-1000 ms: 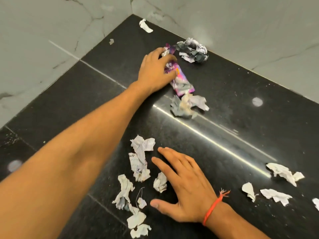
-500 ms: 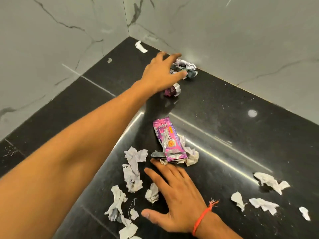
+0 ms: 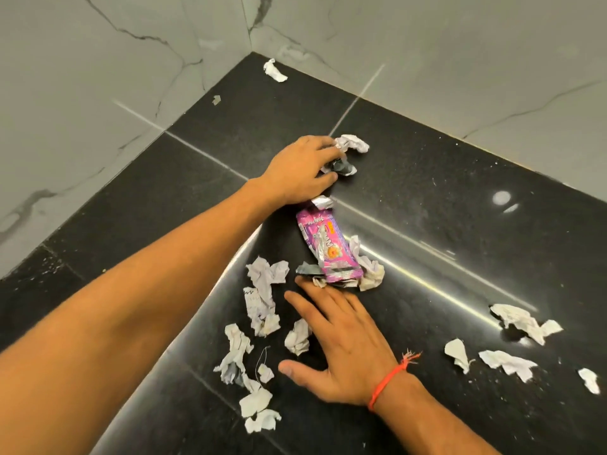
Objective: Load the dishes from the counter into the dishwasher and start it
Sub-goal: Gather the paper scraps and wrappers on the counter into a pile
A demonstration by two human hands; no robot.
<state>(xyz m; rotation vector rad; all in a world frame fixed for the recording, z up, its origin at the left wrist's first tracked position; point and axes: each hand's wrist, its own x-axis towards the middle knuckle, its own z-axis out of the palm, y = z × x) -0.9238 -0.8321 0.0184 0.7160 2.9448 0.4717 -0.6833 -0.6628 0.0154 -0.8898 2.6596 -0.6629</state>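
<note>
No dish or dishwasher shows in the head view. On a glossy black stone surface (image 3: 460, 208), my left hand (image 3: 295, 172) reaches forward, its fingers curled around a crumpled grey-and-white paper wad (image 3: 353, 145). A pink snack wrapper (image 3: 323, 246) lies just behind that hand, on top of more crumpled paper. My right hand (image 3: 345, 349), with a red thread on the wrist, rests flat on the surface with straight fingers. Its fingertips touch the near end of the wrapper pile.
Several crumpled paper scraps (image 3: 262, 290) lie left of my right hand, and others (image 3: 522, 323) lie at the right. One small scrap (image 3: 274, 70) sits in the far corner. Grey marble walls (image 3: 98, 93) bound the surface at left and back.
My left hand left the pink wrapper by the pile, reached to the wad near the back wall, closed on it and drew it nearer. My right hand stayed flat.
</note>
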